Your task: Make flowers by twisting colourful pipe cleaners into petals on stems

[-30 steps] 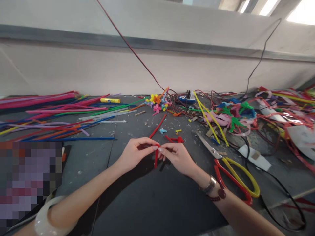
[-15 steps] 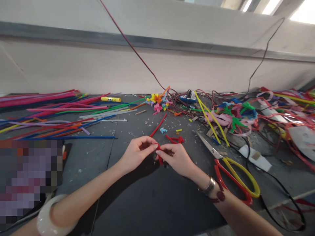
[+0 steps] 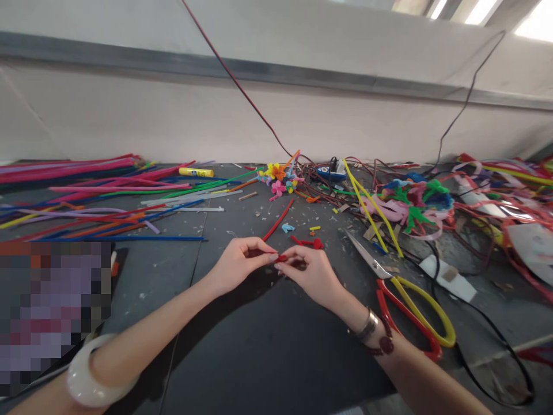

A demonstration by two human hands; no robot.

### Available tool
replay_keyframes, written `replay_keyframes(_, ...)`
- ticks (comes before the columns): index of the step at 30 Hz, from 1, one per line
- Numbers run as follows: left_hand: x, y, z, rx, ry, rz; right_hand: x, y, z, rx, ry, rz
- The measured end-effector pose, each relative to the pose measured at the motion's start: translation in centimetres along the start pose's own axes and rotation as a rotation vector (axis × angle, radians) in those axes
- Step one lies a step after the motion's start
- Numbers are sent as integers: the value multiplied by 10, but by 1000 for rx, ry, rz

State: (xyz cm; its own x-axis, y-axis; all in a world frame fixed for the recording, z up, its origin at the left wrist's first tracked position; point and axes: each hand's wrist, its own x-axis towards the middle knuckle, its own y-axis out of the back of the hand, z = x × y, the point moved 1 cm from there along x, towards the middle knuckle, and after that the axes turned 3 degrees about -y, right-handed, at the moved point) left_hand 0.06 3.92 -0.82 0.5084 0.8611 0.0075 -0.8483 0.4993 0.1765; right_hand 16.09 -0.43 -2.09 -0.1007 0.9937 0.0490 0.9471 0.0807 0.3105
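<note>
Left of the scissors (image 3: 377,268), our left hand (image 3: 237,264) and right hand (image 3: 317,273) pinch a red strip (image 3: 282,258); can't make out its shape.

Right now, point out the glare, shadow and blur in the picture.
Head view: the window at top right is blown out white; head view: dark shadow falls on the table below the left hand; head view: the red piece between both hands looks too soft for its shape to be told; head view: lower left is pixelated.
</note>
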Motion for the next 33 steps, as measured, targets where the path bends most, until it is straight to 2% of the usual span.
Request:
replay_keyframes(2, 0, 0, 1, -40, 21, 11, 0, 1, -1, -25, 44, 56)
replay_keyframes(9, -1, -3, 1, -204, 29, 63, -4, 1, -8, -93, 221, 121)
replay_keyframes(13, -3, -6, -2, -279, 73, 86, -6, 3, -8, -244, 365, 175)
replay_keyframes(16, -4, -8, -2, -340, 108, 89, -8, 5, -6, -360, 492, 131)
replay_keyframes(18, -4, -8, -2, -349, 114, 89, -8, 5, -5, -369, 518, 94)
replay_keyframes(20, -3, -7, -3, -339, 99, 85, -7, 5, -4, -286, 434, 90)
replay_keyframes(22, -2, -5, -3, -325, 70, 85, -5, 5, -5, -101, 248, 63)
replay_keyframes(25, -1, -3, -1, -305, 23, 93, 0, 5, -7, 231, -58, -78)
replay_keyframes(27, -1, -3, 0, -290, -13, 86, 2, 5, -7, 380, -189, -177)
replay_keyframes(30, -3, -4, 3, -253, -41, 73, 2, 5, -6, 434, -230, -215)
replay_keyframes(33, -4, -6, 5, -212, -26, 71, -1, 3, -7, 257, -132, -105)
